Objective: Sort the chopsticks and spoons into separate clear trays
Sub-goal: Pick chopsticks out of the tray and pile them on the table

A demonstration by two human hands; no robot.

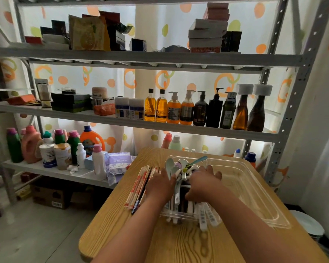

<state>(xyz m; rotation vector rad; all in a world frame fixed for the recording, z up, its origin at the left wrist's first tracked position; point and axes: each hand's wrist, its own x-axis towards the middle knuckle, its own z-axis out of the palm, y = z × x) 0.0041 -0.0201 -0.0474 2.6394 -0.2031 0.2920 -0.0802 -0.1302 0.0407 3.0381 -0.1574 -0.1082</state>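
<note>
While the fingers of the right hand curled over the bunch of spoons, the left hand lay with its fingers close together along the bunch's other side; whether they curled round it could not be told. The spoons sat in the left end of a clear tray on the wooden table, with the chopsticks just left of the left hand.
</note>
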